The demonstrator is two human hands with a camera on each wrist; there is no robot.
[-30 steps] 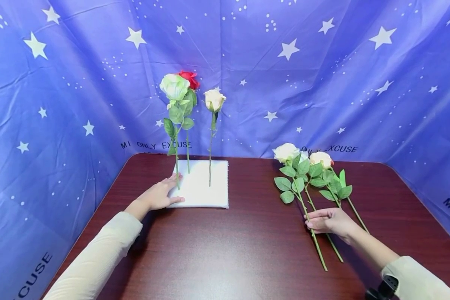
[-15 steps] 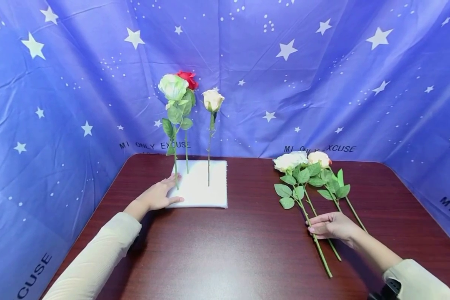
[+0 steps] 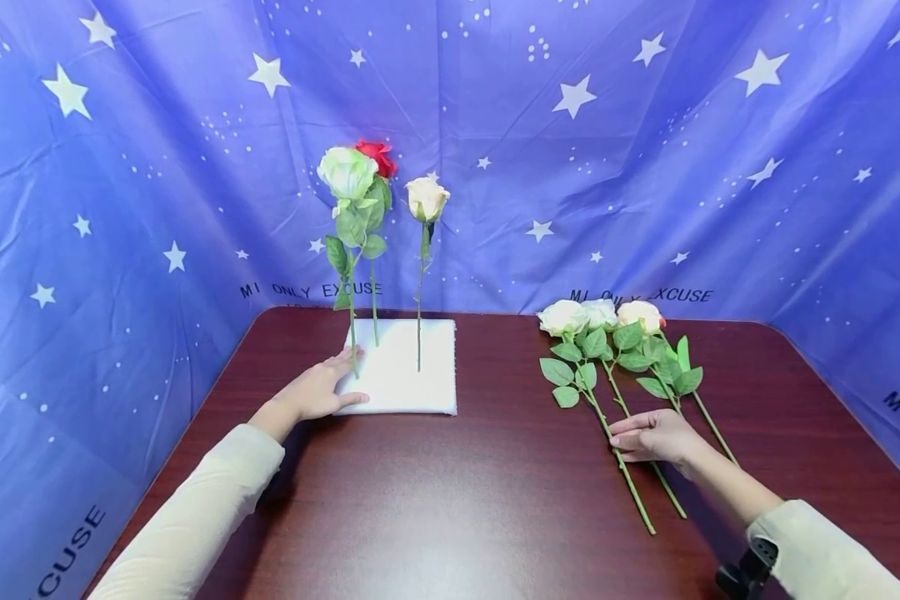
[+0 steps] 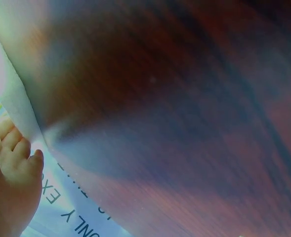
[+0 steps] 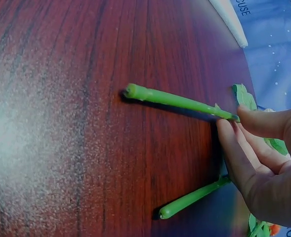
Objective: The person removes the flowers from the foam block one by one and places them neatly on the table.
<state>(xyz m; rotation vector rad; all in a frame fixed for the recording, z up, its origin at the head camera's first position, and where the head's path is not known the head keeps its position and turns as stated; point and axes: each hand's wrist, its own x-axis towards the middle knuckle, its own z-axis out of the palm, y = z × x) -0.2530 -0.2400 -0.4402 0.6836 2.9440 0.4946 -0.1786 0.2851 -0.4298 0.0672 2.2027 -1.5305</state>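
My left hand [image 3: 318, 390] rests on the left edge of a white foam block [image 3: 401, 396], thumb and fingers spread. Its fingers lie right by the stem of a green-white rose [image 3: 347, 173] standing upright in the block. A red rose [image 3: 377, 158] and a cream rose [image 3: 427, 200] also stand there. At the right, my right hand [image 3: 656, 435] pinches the stem of a white rose [image 3: 562, 318] between thumb and fingertips. In the right wrist view, that green stem [image 5: 180, 102] runs close over the table, its cut end pointing away from the hand.
Beside the held rose lie another white rose [image 3: 602, 313] and a peach rose [image 3: 641, 315], with a bit of red behind. Their stems stretch under and past my right hand. A blue star-printed curtain [image 3: 495, 233] surrounds the dark wooden table [image 3: 457, 500].
The white rose in my right hand dipped slightly toward me, then shifted left and back, its bloom moving apart from the other white one. My left hand stays on the foam block.
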